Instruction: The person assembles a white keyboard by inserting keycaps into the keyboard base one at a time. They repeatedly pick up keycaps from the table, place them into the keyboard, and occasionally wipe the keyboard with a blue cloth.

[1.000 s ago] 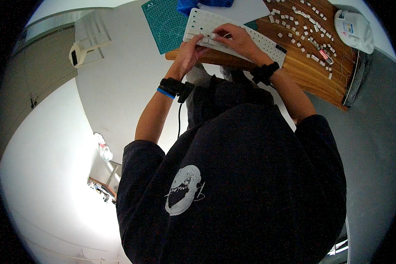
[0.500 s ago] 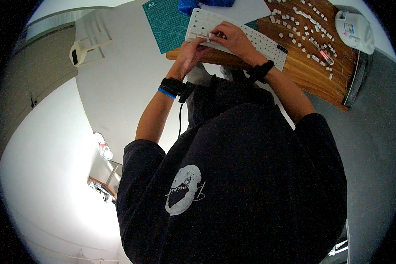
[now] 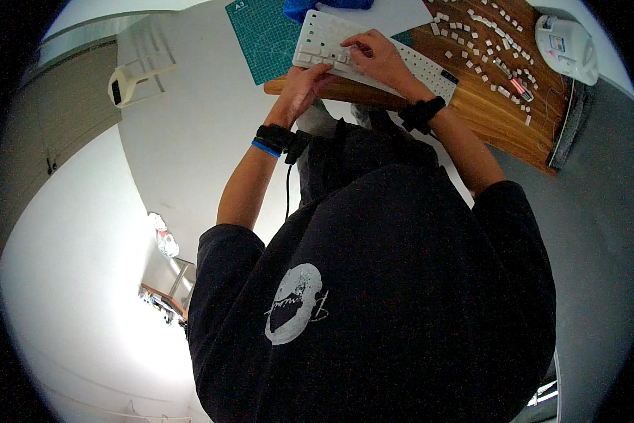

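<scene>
A white keyboard (image 3: 429,69) lies slantwise along the near edge of the wooden table. Several white keycaps (image 3: 324,55) sit on its left end, while much of the rest shows bare switch spots. My left hand (image 3: 305,87) grips the keyboard's near left edge, thumb on top by the keycaps and the other fingers mostly hidden below. Over the left half of the keyboard, my right hand (image 3: 382,62) has its fingers bent and drawn together. Whatever its fingertips may hold is too small to make out.
Loose white keycaps (image 3: 503,35) are spread over the wooden table (image 3: 486,120) on the right, around a red-and-silver stick-like tool (image 3: 520,87). A green cutting mat (image 3: 264,42) and blue cloth (image 3: 352,4) lie at the far side. A white jug (image 3: 567,49) stands at the table's right corner.
My right hand has shifted slightly up and away from my left thumb, uncovering keycaps at the keyboard's left end. My left hand keeps its hold on the edge.
</scene>
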Available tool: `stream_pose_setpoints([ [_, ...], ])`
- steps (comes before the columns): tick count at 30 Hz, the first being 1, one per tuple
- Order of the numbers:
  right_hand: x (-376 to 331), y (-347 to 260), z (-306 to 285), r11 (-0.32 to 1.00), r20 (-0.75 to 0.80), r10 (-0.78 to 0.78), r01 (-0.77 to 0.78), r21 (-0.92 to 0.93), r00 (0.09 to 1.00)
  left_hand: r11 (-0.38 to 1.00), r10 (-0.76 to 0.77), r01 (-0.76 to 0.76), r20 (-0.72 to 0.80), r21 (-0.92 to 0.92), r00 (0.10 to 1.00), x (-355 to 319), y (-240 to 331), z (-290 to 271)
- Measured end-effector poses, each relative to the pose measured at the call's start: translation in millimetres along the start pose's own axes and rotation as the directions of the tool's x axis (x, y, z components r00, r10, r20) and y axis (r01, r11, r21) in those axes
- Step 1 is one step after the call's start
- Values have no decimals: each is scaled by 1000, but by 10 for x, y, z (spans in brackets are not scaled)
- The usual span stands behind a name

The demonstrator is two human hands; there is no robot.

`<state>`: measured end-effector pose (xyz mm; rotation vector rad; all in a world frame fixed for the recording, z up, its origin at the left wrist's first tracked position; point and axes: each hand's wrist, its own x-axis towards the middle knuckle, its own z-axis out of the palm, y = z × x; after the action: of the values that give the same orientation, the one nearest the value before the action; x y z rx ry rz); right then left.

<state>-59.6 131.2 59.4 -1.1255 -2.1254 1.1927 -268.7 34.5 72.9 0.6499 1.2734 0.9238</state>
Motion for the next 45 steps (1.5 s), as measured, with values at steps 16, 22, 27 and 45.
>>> stream_pose_setpoints([
  [16, 41, -178, -57, 988, 92, -86, 73, 133, 992, 990, 122, -120, -11, 79, 993, -7, -21, -3],
  [22, 79, -163, -4, 985, 69, -153, 147, 87, 986, 980, 135, -133, -3, 145, 991, -4, -4, 1],
  [27, 94, -191, 8, 984, 79, -180, 181, -1, 981, 986, 124, -122, -9, 110, 992, -2, 0, -2],
  [45, 220, -218, 21, 1000, 112, 26, -25, -6, 993, 989, 78, -78, 7, 126, 997, 15, 77, 20],
])
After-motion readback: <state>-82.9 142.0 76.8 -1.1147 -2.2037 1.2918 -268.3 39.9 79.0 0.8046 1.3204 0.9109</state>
